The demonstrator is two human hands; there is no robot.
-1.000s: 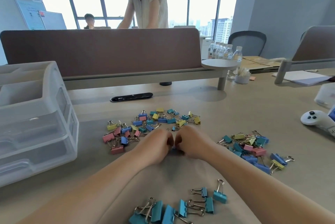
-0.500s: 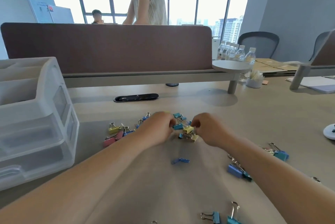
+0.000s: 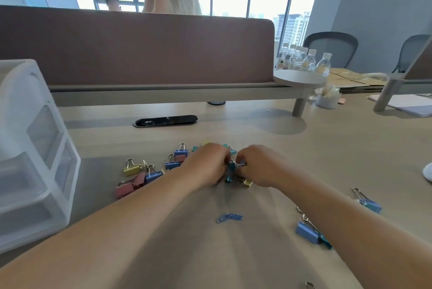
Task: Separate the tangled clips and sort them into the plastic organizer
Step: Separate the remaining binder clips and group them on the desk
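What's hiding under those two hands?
A tangled bunch of binder clips: teal and yellow ones peek out between the left hand and right hand. The rest is covered.

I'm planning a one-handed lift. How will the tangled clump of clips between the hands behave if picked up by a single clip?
Likely floppy: the clump, which the left hand and right hand pinch, seems linked only by thin wire handles. Probably light, being a few small clips. A loosely hooked clip may drop off.
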